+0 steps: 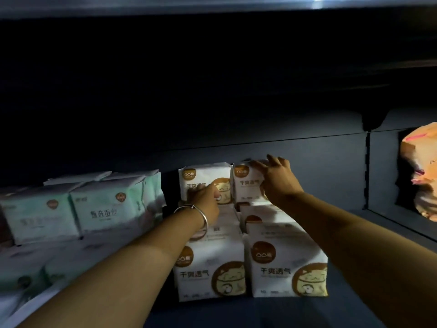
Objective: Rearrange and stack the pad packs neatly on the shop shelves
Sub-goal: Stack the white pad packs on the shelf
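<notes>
White pad packs with brown cat prints stand in two rows on a dim shelf. Two sit at the front [210,273] [289,268], and two are stacked higher at the back. My left hand [208,197], a silver bangle on its wrist, presses against the front of the back left pack [201,178]. My right hand [276,178] lies with spread fingers on the top corner and face of the back right pack [244,183]. The packs between the rows are partly hidden by my arms.
Pale green pad packs [104,207] stand in rows to the left, more below them in shadow. A dark upright divider [367,171] closes the bay on the right, with orange packs [423,171] beyond it. The shelf back and the shelf above are dark.
</notes>
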The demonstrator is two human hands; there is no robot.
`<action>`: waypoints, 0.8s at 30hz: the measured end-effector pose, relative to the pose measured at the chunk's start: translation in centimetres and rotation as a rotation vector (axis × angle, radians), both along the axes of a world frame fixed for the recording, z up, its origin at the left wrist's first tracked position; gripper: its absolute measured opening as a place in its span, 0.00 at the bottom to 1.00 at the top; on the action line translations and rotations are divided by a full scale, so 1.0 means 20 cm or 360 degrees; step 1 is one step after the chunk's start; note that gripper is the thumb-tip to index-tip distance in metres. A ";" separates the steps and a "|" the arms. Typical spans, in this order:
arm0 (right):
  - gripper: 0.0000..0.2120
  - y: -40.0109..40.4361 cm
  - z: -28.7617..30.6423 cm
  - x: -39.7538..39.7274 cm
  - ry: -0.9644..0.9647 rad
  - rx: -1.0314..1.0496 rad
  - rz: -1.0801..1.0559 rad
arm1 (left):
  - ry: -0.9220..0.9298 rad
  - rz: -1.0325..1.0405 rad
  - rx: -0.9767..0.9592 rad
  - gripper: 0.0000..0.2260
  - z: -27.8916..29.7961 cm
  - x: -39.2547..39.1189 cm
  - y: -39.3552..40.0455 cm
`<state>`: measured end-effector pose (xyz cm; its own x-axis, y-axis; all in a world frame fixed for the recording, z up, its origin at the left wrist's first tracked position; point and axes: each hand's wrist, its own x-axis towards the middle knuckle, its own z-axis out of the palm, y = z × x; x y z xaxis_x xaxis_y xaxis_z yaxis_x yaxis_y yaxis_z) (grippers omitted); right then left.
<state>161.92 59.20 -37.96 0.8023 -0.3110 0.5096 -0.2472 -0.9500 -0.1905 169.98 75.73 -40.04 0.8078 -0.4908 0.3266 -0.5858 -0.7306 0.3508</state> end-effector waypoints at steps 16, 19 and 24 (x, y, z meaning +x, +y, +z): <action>0.23 0.28 -0.02 -0.45 0.0180 -0.0346 0.0169 | -0.0129 0.0006 0.0188 0.14 0.11 -0.45 0.16; 0.23 0.41 -0.07 -0.70 0.0192 -0.0325 0.0208 | -0.0232 0.0029 0.0271 0.16 0.06 -0.67 0.24; 0.22 0.63 -0.25 -1.15 0.0098 -0.0243 0.0333 | -0.0403 -0.0047 0.0124 0.16 -0.10 -1.06 0.44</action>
<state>138.95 71.71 -43.03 0.8721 -0.0581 0.4859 -0.0490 -0.9983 -0.0314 148.83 84.52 -42.12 0.6899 -0.5445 0.4771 -0.6693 -0.7309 0.1337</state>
